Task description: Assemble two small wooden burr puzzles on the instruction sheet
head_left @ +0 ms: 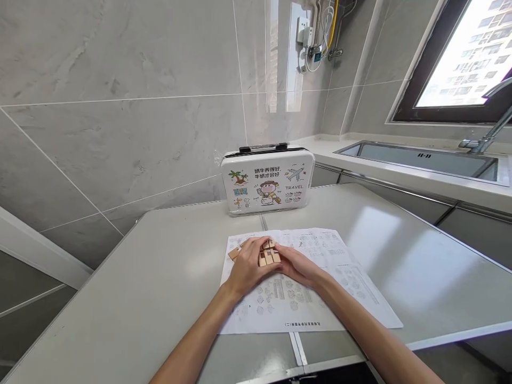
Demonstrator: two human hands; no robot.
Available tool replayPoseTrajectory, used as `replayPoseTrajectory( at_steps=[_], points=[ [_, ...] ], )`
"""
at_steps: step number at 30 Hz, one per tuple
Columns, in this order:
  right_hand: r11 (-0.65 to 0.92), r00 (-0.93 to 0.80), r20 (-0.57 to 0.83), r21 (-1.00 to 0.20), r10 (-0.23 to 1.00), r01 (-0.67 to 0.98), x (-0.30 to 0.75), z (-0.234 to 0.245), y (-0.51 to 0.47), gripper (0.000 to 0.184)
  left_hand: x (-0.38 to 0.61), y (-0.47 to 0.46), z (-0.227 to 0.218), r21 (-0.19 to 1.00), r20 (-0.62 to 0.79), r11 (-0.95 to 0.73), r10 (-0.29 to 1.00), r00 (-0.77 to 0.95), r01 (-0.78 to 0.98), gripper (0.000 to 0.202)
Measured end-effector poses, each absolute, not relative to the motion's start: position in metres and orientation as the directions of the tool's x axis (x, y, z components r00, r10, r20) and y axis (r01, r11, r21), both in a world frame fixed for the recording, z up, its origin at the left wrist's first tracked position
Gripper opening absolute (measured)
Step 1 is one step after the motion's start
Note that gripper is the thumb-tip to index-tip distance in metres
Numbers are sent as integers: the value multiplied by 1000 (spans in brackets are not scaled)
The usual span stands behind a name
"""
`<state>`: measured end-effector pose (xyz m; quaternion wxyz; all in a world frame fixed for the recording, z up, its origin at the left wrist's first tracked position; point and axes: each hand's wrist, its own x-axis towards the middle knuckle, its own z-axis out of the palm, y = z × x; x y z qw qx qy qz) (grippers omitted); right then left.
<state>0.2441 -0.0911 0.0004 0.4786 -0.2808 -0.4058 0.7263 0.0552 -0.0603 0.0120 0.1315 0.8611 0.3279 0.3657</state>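
A wooden block puzzle [269, 257] of pale interlocking pieces sits between my two hands, over the printed sheet. My left hand [246, 268] curls round its left side, with the thumb along the near edge. On the other side, my right hand [296, 264] closes against it, its fingers partly hidden behind the blocks. Another wooden piece [233, 254] pokes out beyond my left hand, mostly covered by it; whether it joins the puzzle I cannot tell. The large white sheet [320, 314] beneath carries rows of small puzzle drawings.
A white cartoon-printed carry case [269, 181] with a black handle stands behind the sheet on the grey folding table [176, 277]. Against the right wall are a sink [420, 154] and a faucet [486, 136]. A tiled wall [120, 144] rises behind the table.
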Motion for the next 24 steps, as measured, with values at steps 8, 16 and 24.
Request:
replayPoseTrajectory(
  at_steps=[8,16,24],
  points=[
    [-260,-413,-37,-826,910,-499,247,1,-93,30,54,-58,14,501,495,-726,687,532,471,70],
    [-247,-358,-57,-822,932,-512,252,11,-93,32,54,-57,18,583,442,-631,775,451,513,58],
    [-200,-264,-55,-804,963,-560,253,-5,-85,29,54,-56,19,743,332,-506,847,416,437,65]
  ],
)
